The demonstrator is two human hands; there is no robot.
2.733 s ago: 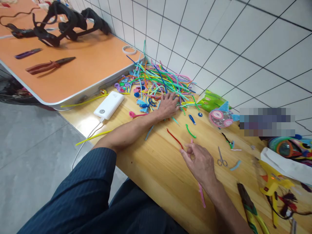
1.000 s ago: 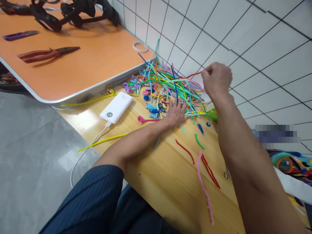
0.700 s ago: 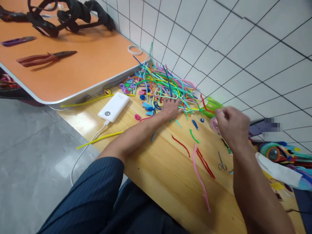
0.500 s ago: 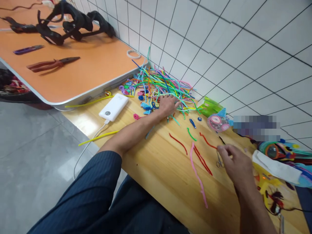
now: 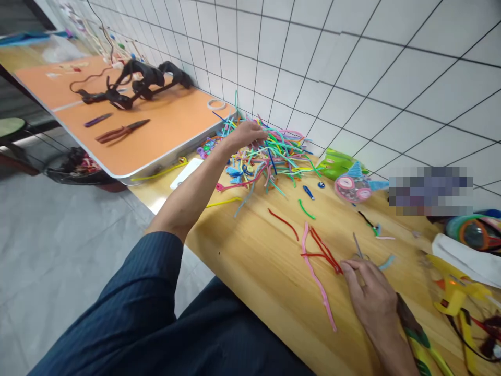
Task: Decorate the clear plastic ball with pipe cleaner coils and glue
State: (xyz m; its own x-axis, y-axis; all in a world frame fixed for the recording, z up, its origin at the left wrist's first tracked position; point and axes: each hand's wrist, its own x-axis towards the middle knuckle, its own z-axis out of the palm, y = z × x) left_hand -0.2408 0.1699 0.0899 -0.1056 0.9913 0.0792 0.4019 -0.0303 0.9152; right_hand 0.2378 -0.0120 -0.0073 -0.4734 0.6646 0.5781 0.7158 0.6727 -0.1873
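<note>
My left hand (image 5: 252, 134) is at the heap of coloured pipe cleaners (image 5: 284, 149) against the wall, fingers bent down into it; whether they hold a strand is unclear. My right hand (image 5: 370, 292) pinches one end of a short red pipe cleaner (image 5: 315, 255), which crosses a pink one (image 5: 318, 284) and lies by other red pieces (image 5: 323, 243). Another red piece (image 5: 284, 222) and a green one (image 5: 306, 210) rest on the wooden table (image 5: 242, 261). Small scissors (image 5: 357, 245) lie just beyond my right hand.
Orange table (image 5: 164, 130) at left bears pliers (image 5: 121, 131), a black frame (image 5: 136, 83) and a tape ring (image 5: 216, 104). A white power bank (image 5: 187, 174) sits beyond my left forearm. At right are a green packet (image 5: 340, 163), yellow glue gun (image 5: 456, 292) and green-handled tool (image 5: 425, 339).
My left hand has moved up and back over the heap. My right hand has come nearer the table's front, bringing the red piece across the pink one. The view has shifted left.
</note>
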